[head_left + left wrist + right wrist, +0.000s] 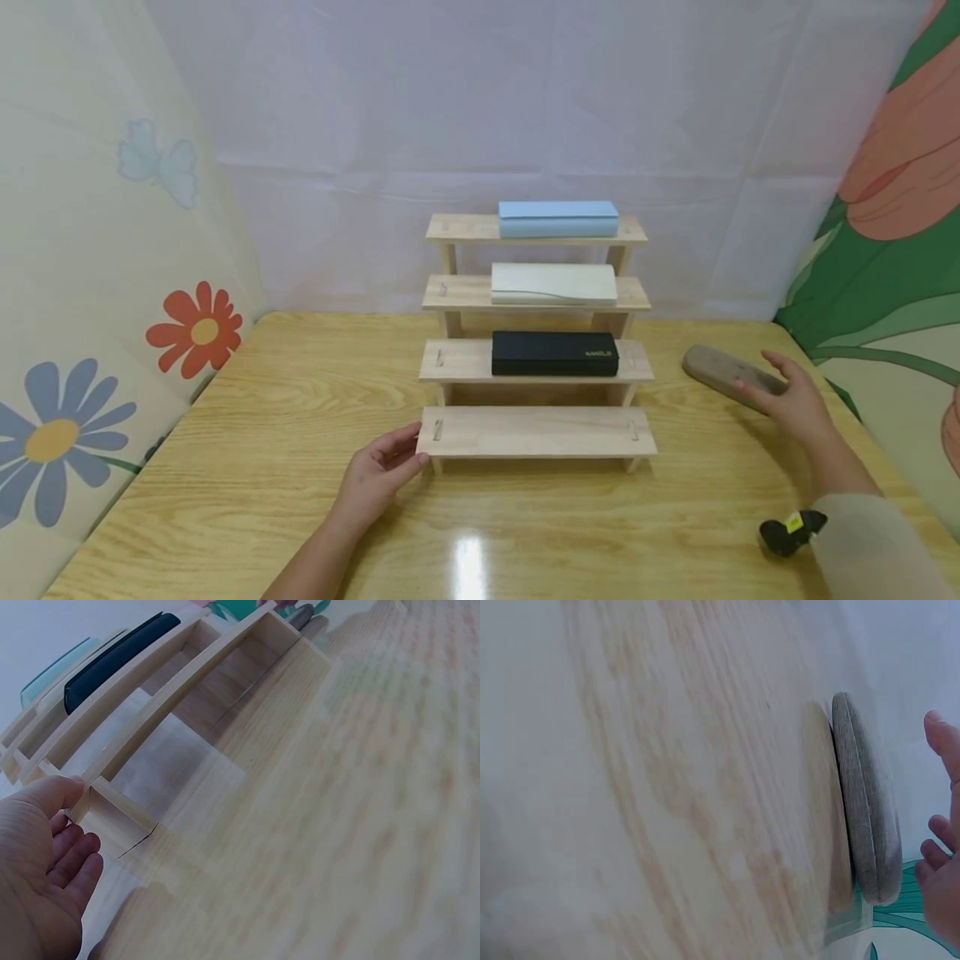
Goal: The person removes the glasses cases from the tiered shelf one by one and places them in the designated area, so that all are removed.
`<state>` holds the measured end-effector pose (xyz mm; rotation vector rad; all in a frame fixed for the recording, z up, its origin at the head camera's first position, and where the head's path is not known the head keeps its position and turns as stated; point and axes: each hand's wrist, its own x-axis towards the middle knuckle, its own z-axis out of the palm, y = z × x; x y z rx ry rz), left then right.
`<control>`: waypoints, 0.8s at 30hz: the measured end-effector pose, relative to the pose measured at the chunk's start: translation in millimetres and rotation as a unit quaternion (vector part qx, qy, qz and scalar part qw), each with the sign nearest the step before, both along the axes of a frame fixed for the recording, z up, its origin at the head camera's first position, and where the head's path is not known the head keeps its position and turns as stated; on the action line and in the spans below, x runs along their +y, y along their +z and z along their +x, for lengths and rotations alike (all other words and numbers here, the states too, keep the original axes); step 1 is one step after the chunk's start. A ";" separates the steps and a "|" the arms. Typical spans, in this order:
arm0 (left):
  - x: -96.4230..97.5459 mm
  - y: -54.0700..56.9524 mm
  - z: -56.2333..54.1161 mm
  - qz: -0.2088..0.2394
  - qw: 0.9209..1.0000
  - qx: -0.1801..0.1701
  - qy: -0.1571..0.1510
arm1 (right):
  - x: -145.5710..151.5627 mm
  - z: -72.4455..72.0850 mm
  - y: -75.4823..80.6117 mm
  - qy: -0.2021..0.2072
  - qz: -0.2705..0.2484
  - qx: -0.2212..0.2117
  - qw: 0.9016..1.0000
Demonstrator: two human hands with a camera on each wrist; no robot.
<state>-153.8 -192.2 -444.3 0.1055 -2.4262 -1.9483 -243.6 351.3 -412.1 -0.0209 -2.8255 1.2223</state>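
Observation:
A pale wooden four-tier stand (536,432) faces me on the table. My left hand (378,475) pinches the left end of its lowest shelf, thumb at the front corner, as the left wrist view also shows. A grey-brown glasses case (720,373) lies on the table to the right of the stand. Over its near end is my right hand (798,404), thumb and fingers spread; the right wrist view has a gap between that hand and the grey case (866,802).
On the upper tiers sit a light blue case (558,221), a white case (553,284) and a black case (555,354), one per shelf. White cloth (480,100) hangs behind the wood-grain table (300,392). Flower-printed panels stand on both sides.

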 end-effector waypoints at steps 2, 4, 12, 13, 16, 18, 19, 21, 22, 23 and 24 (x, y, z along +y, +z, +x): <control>0.2 0.1 -0.2 0.000 1.000 0.000 -0.001 | -2.2 1.1 1.0 0.002 -0.005 0.002 1.000; 0.3 0.2 -0.3 0.002 1.000 0.002 -0.001 | -4.9 2.2 2.9 0.002 -0.008 0.003 1.000; 0.1 0.5 -0.1 0.006 1.000 0.005 -0.004 | -17.6 7.2 9.0 0.005 -0.039 0.001 0.999; 0.1 0.6 0.0 0.007 1.000 0.006 -0.005 | -19.0 7.9 9.4 0.006 -0.043 0.001 0.999; 0.0 0.9 0.4 0.008 1.000 0.006 -0.007 | -23.9 9.2 11.0 0.011 -0.051 0.007 0.999; 0.0 0.9 0.5 0.007 1.000 0.007 -0.007 | -27.6 9.8 12.4 0.015 -0.056 0.017 0.998; 0.0 1.0 0.6 0.007 1.000 0.006 -0.007 | -29.4 10.1 13.1 0.017 -0.056 0.024 0.998; -0.1 1.0 0.8 0.005 1.000 0.007 -0.006 | -33.4 10.9 14.9 0.023 -0.059 0.036 0.997; -0.1 0.9 0.8 0.005 1.000 0.007 -0.006 | -35.3 11.5 15.7 0.024 -0.058 0.041 0.997; -0.1 0.9 0.7 0.004 1.000 0.007 -0.005 | -37.3 12.1 16.6 0.028 -0.061 0.046 0.997; 0.0 0.8 0.7 0.004 1.000 0.006 -0.005 | -39.3 12.6 17.4 0.030 -0.061 0.049 0.997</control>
